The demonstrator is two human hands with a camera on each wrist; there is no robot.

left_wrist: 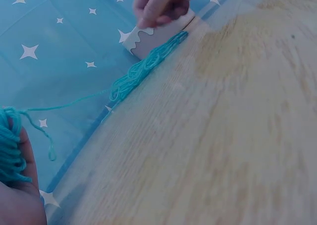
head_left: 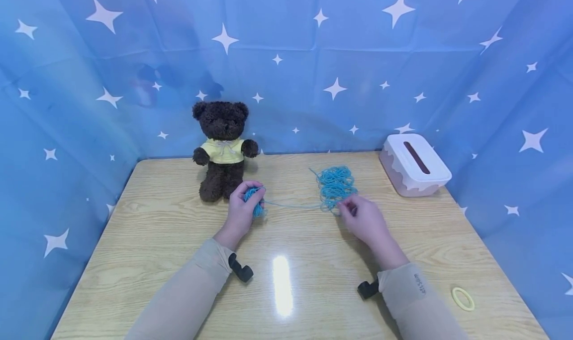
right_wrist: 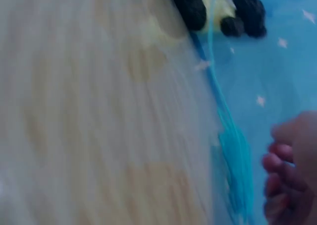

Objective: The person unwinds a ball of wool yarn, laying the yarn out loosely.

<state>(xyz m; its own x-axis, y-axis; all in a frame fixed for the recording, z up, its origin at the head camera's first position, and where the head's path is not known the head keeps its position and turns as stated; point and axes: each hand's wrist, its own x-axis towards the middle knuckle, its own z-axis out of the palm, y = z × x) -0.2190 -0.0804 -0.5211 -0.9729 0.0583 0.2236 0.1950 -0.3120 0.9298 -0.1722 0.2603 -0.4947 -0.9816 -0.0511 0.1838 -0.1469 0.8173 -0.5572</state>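
My left hand (head_left: 242,208) grips a wound bundle of blue yarn (head_left: 253,200), its thumb laid across the front. In the left wrist view that yarn bundle (left_wrist: 10,145) sits against the palm, a short loose end dangling from it. One strand (head_left: 293,206) runs from the bundle to a loose, looped pile of the same yarn (head_left: 334,183) on the table. At the near right edge of this pile is my right hand (head_left: 363,218), fingers curled. No yarn shows between its fingers in the left wrist view, where the right hand (left_wrist: 163,7) hovers above the pile.
A dark brown teddy bear (head_left: 222,131) in a yellow top stands behind my left hand. At the back right is a tissue box (head_left: 414,163) with a white lid. A pale yellow ring (head_left: 463,298) lies by my right sleeve. Star-patterned blue curtain (head_left: 286,81) encloses the wooden table (head_left: 156,220).
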